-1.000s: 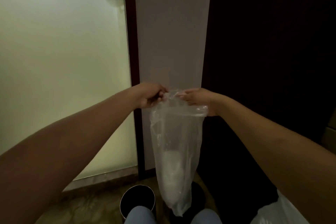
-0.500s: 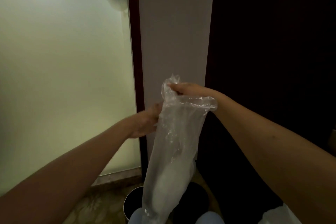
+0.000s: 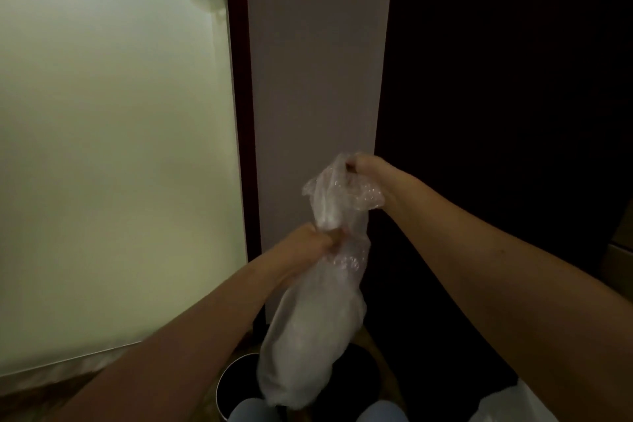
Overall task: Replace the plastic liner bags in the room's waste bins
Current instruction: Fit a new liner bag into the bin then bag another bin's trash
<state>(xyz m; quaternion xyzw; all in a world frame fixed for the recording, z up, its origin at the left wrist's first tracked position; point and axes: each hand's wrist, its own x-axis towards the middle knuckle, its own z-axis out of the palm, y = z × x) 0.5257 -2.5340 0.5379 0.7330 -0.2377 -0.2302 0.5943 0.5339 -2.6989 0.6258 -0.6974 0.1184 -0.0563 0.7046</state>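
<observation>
Hands: two are seen, both bare, reaching in from the lower corners toward the middle of the frame.
Right hand (image 3: 368, 164): held at centre right, highest of the two; its fingers are curled together and the gathered top edge of the bag is pinched in them.
Left hand (image 3: 313, 243): placed just below centre; its fingers are closed around the bag's narrowed neck, though the fingertips are partly veiled by plastic.
Liner bag (image 3: 315, 329): one clear plastic bag is held between the two hands, bunched at the top and hanging down to the lower centre, where its bottom end is seen over the bins.
Bag contents: something pale is seen inside the lower half; what it is cannot be told.
Waste bins: two dark round bins are seen at the bottom centre, one with a light rim (image 3: 222, 384) at lower left of the bag, a second (image 3: 359, 373) to its right, largely in shadow.
Knees: two pale blue ones (image 3: 250, 413) are cut off by the bottom edge.
Other plastic: one white bag (image 3: 510, 408) is glimpsed in the lower right corner.
Backdrop: one frosted glass panel (image 3: 113, 147) fills the left, one pale wall strip (image 3: 318, 62) the centre, and one dark surface (image 3: 513, 79) the right.
</observation>
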